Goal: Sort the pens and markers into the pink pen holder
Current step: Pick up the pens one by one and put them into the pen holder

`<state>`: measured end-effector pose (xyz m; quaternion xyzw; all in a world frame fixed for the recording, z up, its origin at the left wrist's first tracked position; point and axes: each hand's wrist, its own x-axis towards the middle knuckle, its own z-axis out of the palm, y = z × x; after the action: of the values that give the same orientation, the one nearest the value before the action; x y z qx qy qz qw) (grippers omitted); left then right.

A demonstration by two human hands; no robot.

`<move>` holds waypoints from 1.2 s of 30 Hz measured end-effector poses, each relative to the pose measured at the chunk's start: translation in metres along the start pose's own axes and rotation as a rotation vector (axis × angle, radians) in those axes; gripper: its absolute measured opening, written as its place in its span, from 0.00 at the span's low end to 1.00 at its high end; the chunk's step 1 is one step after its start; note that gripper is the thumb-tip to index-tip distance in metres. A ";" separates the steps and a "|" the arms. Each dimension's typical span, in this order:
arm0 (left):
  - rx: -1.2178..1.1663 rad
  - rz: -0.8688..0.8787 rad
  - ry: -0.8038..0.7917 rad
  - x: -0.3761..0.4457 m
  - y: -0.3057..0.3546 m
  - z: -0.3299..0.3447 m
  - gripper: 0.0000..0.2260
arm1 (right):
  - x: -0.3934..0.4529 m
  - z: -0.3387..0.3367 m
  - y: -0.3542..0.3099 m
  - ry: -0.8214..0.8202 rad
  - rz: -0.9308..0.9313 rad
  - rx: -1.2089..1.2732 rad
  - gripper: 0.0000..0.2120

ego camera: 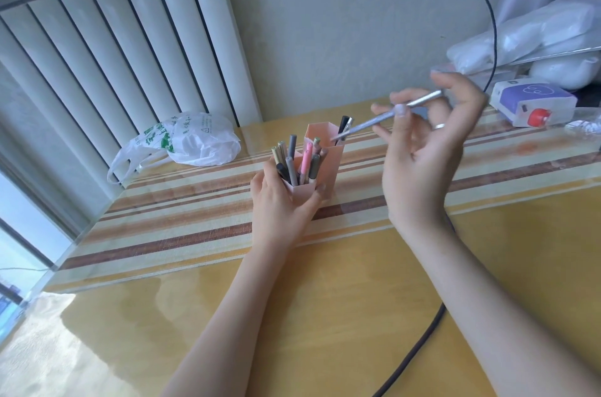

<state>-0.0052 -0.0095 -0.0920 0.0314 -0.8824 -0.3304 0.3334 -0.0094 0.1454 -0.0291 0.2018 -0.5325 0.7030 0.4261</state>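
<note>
At the bottom of the frame a dark cable (419,348) crosses the glossy yellow tabletop (325,315), smooth and reflective under a clear cover, with a striped woven runner (182,218) beyond it. At centre the left hand (279,201) wraps around the low front compartment of the pink pen holder (328,165), an angular, matte thing of joined tubes already crowded with slim grey, olive and pink pens. Right of centre the right hand (422,149) pinches a silver glittery pen (387,115) between thumb and fingers (383,109), tip slanted down toward the taller rear compartment. To do this well, I judge she should tilt the pen steeper, aim for the open gap, and keep the holder braced. Farther back lie a crinkled plastic bag (192,139) at left and a purple-and-white box (533,100) at upper right.
</note>
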 end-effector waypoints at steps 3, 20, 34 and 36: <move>0.008 0.019 -0.005 -0.001 0.002 0.000 0.26 | -0.006 0.003 0.010 -0.093 -0.004 -0.116 0.14; -0.041 0.003 0.001 -0.001 0.003 -0.001 0.27 | -0.013 0.004 0.026 -0.498 -0.071 -0.355 0.20; -0.034 0.033 -0.003 -0.001 0.006 -0.003 0.27 | -0.024 0.015 0.025 -0.515 -0.125 -0.336 0.05; -0.053 0.036 0.005 -0.002 0.008 -0.004 0.26 | -0.024 0.013 0.017 -0.443 -0.122 -0.253 0.03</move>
<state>0.0002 -0.0046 -0.0860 0.0073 -0.8730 -0.3477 0.3420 -0.0126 0.1232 -0.0522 0.3275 -0.6835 0.5424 0.3625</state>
